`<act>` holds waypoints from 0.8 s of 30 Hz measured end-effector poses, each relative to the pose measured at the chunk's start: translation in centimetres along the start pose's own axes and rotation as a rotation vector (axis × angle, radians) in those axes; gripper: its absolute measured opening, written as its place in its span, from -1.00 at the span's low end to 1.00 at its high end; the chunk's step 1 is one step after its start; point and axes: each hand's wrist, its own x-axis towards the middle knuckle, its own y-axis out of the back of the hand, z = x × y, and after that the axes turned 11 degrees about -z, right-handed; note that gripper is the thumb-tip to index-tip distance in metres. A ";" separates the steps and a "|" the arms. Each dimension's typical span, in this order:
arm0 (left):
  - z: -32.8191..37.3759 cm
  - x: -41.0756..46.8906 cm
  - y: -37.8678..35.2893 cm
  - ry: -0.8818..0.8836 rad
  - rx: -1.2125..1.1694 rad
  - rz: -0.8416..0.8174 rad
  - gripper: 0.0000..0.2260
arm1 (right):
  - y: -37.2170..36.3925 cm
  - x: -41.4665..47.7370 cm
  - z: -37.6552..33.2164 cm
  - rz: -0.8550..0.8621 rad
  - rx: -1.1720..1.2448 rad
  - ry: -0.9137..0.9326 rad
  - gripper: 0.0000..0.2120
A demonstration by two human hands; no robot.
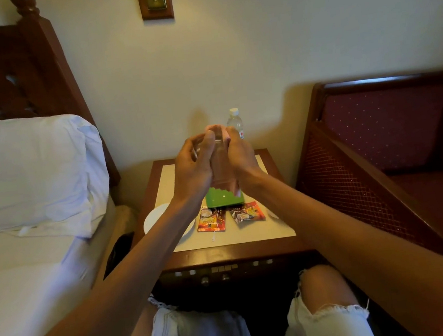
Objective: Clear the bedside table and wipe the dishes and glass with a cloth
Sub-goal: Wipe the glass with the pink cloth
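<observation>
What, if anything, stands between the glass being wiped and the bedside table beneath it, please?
The green dish lies on the table, seemingly right below the glass, held up by the left hand and, through the cloth, the right hand. Two sachets lie in front of the dish, a white plate to its left.

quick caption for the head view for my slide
Left hand holds a glass, right hand wipes it with a pink cloth above the bedside table.
</observation>
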 end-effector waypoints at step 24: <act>1.8 0.2 -2.8 0.175 -0.103 0.157 -0.55 | 1.1 -0.1 -0.3 0.044 -0.045 0.061 -0.62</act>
